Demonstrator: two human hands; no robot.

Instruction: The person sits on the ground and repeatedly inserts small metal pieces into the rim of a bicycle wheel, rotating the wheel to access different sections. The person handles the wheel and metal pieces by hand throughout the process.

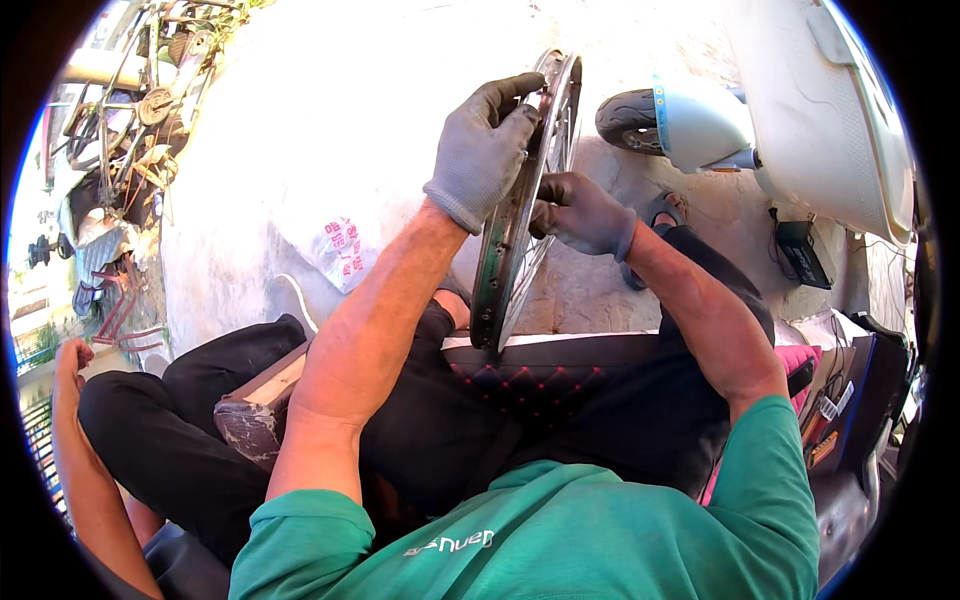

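Note:
A bare metal bicycle wheel rim [494,280] with spokes [525,270] stands upright, seen nearly edge-on, its bottom at the dark quilted seat [510,385] between the legs. My left hand [482,150] in a grey glove grips the upper part of the rim. My right hand [580,215], also gloved, is closed at the spoke side just below; whatever its fingertips pinch is hidden behind them.
A white scooter [805,120] with its front tyre stands at upper right, a black box [805,250] below it. Bicycle parts [150,110] pile up at left. A printed white bag [340,250] lies on the ground. Another person's arm and leg [140,430] are at lower left.

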